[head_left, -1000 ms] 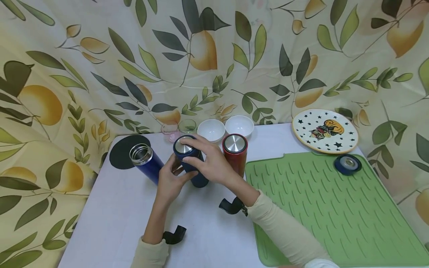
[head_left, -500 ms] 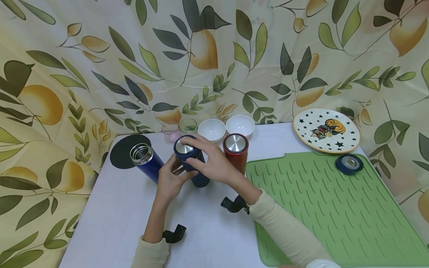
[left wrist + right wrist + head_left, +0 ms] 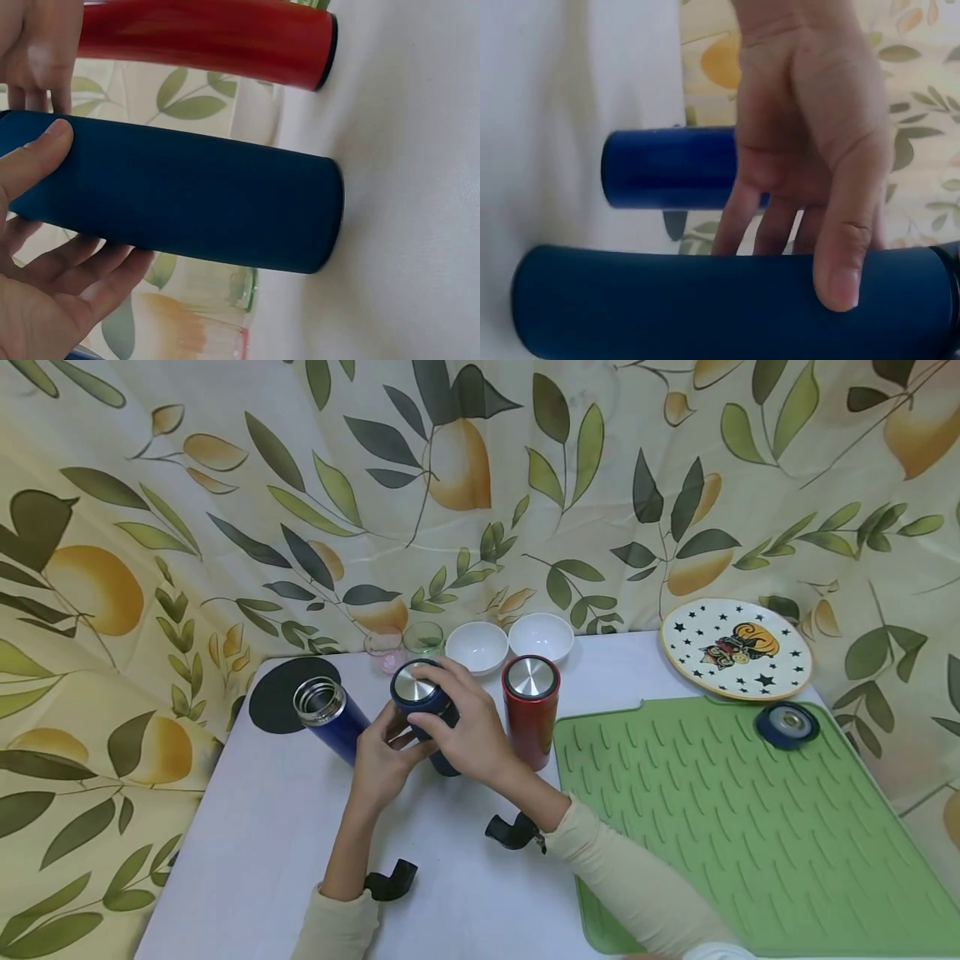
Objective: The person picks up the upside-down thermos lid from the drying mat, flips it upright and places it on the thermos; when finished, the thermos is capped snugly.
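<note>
"How are the fingers set?"

"The left hand (image 3: 378,764) grips the dark blue bottle (image 3: 172,195) round its body, its thumb (image 3: 840,277) across the near side, the other fingers behind. The right hand (image 3: 472,718) is curled round the upper end, one finger over the edge of the steel top (image 3: 408,685)."

"Both on one thing, then. How does it stand?"

"Upright, as far as I can tell, over the middle of the white table (image 3: 255,835) — whether its base bears on it, I can't tell."

"What could spoil this?"

"A slack left grip, I'd say. If the right hand turned the top, the smooth side could spin in those fingers; a sideways pull might tip it."

"Into what?"

"The lidless blue bottle (image 3: 343,731) is just beside the left hand — the red bottle (image 3: 531,727) just beside the right. A careless swing could topple either."

"And farther out?"

"Two white bowls (image 3: 476,649) at the back, possibly within a fall. The blue cap (image 3: 787,725) on the green mat (image 3: 712,827) looks safely apart."
</note>
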Tool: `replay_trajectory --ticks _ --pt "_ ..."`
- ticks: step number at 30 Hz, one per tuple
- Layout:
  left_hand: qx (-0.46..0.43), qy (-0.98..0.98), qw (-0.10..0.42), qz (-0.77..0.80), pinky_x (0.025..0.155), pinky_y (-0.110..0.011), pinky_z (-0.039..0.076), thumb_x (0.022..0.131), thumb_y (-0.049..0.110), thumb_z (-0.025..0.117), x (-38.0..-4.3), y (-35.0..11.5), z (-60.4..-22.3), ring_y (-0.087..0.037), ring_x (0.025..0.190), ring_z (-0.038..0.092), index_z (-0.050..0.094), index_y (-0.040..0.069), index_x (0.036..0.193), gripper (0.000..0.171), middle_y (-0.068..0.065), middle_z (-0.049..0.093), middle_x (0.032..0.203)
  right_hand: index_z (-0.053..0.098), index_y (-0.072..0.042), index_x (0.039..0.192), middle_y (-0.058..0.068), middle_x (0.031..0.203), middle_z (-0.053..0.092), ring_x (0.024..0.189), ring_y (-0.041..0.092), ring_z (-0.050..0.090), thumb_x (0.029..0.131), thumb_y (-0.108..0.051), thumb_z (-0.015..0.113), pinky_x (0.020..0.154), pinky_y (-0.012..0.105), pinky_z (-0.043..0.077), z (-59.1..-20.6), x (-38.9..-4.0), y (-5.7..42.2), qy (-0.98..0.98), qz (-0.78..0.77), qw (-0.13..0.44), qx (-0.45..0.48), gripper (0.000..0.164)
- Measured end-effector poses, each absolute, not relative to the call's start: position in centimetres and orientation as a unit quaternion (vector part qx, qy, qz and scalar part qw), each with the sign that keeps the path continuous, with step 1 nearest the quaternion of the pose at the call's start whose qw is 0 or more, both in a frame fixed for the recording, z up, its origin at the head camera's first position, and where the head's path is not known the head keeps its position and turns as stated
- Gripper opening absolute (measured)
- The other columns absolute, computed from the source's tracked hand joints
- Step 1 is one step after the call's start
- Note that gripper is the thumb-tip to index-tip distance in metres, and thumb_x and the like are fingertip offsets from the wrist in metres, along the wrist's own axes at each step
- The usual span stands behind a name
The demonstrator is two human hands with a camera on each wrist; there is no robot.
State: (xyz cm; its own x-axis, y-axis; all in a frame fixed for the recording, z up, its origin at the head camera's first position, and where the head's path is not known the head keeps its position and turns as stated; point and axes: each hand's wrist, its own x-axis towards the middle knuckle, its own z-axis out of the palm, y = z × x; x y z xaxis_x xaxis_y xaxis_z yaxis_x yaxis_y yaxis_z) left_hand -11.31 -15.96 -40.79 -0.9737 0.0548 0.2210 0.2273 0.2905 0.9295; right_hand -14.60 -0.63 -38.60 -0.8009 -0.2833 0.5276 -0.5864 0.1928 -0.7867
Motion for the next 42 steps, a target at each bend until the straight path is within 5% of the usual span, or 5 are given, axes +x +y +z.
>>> replay_trajectory --ticks 6,17,25,34,42 --pt "-0.093 -0.811 0.081 -0.572 0.089 -0.042 0.048 0.073 0.014 0.079 -11.2 -16.0 -40.5 -0.022 0.11 0.055 0.049 0.025 0.131 0.066 -0.004 0.056 0.124 0.052 -0.019 0.128 0.0 0.137 0.043 0.125 0.012 0.04 0.082 -0.016 0.069 0.097 0.034 0.041 -38.6 -14.9 -0.2 -0.74 0.594 0.103 0.297 0.049" --pt "-0.094 -0.802 0.072 -0.586 0.089 -0.044 0.047 0.075 0.008 0.076 -11.4 -16.1 -40.5 -0.024 0.112 0.054 0.048 0.017 0.132 0.064 -0.009 0.054 0.125 0.05 -0.021 0.126 0.005 0.131 0.04 0.116 0.017 0.045 0.078 -0.028 0.074 0.091 0.035 0.046 -38.6 -14.5 -1.1 -0.79 0.535 0.146 0.26 0.055" --pt "-0.102 -0.803 0.071 -0.583 0.089 -0.04 0.048 0.073 0.012 0.078 -11.5 -15.9 -40.7 -0.025 0.111 0.054 0.048 0.018 0.132 0.066 -0.005 0.055 0.124 0.046 -0.019 0.134 0.004 0.142 0.036 0.129 0.014 0.034 0.085 -0.014 0.065 0.101 0.036 0.037 -37.8 -15.6 0.6 -0.756 0.557 0.069 0.336 0.052" --pt "-0.101 -0.796 0.069 -0.593 0.089 -0.037 0.048 0.075 0.004 0.074 -11.6 -15.9 -40.6 -0.024 0.113 0.053 0.048 0.015 0.132 0.064 -0.009 0.054 0.125 0.045 -0.019 0.121 0.007 0.126 0.031 0.115 0.02 0.043 0.076 -0.029 0.076 0.092 0.036 0.045 -38.6 -14.9 -0.9 -0.793 0.536 0.13 0.26 0.056" --pt "-0.104 -0.798 0.07 -0.59 0.089 -0.036 0.048 0.073 0.013 0.078 -12.3 -16.4 -42.5 -0.022 0.112 0.054 0.047 0.025 0.132 0.068 -0.004 0.054 0.125 0.037 -0.02 0.139 -0.001 0.144 0.031 0.129 0.014 0.032 0.085 -0.016 0.064 0.102 0.041 0.035 -37.8 -15.6 0.8 -0.747 0.567 0.053 0.342 0.061"
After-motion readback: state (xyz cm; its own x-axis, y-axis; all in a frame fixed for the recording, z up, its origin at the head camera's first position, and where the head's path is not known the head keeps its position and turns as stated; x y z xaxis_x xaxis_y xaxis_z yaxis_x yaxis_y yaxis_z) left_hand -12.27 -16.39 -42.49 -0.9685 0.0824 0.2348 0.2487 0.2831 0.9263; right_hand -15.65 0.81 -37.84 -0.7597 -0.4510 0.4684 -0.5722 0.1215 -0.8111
